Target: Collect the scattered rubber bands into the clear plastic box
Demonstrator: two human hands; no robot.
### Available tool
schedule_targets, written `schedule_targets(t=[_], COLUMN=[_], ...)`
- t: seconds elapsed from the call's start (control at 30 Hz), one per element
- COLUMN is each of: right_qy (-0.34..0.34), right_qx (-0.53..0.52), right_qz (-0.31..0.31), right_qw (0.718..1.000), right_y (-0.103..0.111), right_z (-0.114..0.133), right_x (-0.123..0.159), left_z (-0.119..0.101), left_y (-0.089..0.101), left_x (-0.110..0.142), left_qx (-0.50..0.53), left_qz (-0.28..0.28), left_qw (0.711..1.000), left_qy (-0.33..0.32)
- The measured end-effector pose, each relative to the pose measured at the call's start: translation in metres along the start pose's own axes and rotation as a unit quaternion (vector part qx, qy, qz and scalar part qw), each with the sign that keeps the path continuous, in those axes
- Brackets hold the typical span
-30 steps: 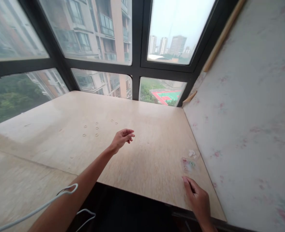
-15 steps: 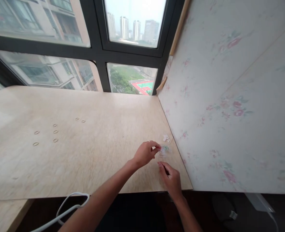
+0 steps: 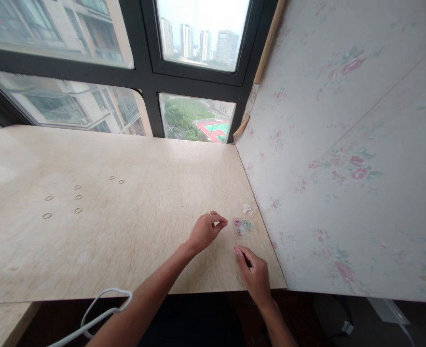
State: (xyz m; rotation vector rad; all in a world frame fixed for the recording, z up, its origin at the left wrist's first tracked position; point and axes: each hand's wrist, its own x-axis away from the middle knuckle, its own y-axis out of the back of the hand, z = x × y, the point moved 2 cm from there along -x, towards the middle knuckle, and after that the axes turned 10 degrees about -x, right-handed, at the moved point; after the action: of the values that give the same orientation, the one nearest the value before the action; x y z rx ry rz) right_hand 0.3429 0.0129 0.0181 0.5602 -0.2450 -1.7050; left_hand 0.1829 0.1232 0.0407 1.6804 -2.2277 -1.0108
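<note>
My left hand (image 3: 206, 230) hovers low over the pale wooden tabletop (image 3: 133, 231) with thumb and fingers pinched; a tiny ring shows at its top edge. Just to its right lies a small clear bag (image 3: 243, 227) holding coloured little rings. A small white scrap (image 3: 248, 208) lies behind the bag. My right hand (image 3: 255, 273) rests at the table's front edge, a little short of the bag, with its fingers curled together and the fingertips on the wood. Several small rings (image 3: 75, 197) lie scattered on the table far to the left.
A flowered wall panel (image 3: 336, 159) stands upright along the table's right side. Dark-framed windows (image 3: 147, 82) close off the back. A white cable (image 3: 100, 313) loops below the front edge at the left.
The view swung right from the scattered rings to the bag. My left hand came across to the bag, reached into it, and has now drawn back a little, pinched.
</note>
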Motion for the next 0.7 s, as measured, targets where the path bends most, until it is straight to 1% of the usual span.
schedule_targets(t=[0.13, 0.23, 0.3, 0.37, 0.43, 0.5, 0.57, 0.63, 0.7], right_qy=[-0.012, -0.052, -0.091, -0.116, -0.118, -0.096, -0.053, 0.004, 0.062], right_qx=[0.003, -0.023, -0.061, -0.100, -0.131, -0.155, -0.179, -0.200, -0.212], right_qz=[-0.004, -0.005, -0.003, 0.012, 0.043, 0.085, 0.131, 0.174, 0.211], right_qw=[1.000, 0.998, 0.994, 0.988, 0.983, 0.980, 0.974, 0.964, 0.952], right_y=[0.001, 0.001, -0.004, -0.017, -0.038, -0.065, -0.096, -0.131, -0.168], right_z=[-0.001, 0.000, 0.004, 0.014, 0.032, 0.056, 0.085, 0.116, 0.143], right_x=[0.000, -0.002, -0.003, -0.006, -0.011, -0.021, -0.035, -0.054, -0.076], left_z=[0.033, 0.060, 0.073, 0.083, 0.088, 0.090, 0.091, 0.092, 0.094], left_y=[0.028, 0.051, 0.066, 0.077, 0.084, 0.087, 0.087, 0.085, 0.084], left_x=[0.018, 0.034, 0.044, 0.051, 0.055, 0.058, 0.058, 0.058, 0.060], left_qx=[-0.016, 0.004, 0.026, 0.044, 0.068, 0.098, 0.127, 0.151, 0.172], left_qz=[-0.041, -0.092, -0.128, -0.157, -0.179, -0.187, -0.185, -0.183, -0.199], left_qw=[0.998, 0.991, 0.983, 0.974, 0.966, 0.961, 0.958, 0.957, 0.948], left_qy=[0.038, 0.094, 0.128, 0.154, 0.172, 0.180, 0.177, 0.170, 0.177])
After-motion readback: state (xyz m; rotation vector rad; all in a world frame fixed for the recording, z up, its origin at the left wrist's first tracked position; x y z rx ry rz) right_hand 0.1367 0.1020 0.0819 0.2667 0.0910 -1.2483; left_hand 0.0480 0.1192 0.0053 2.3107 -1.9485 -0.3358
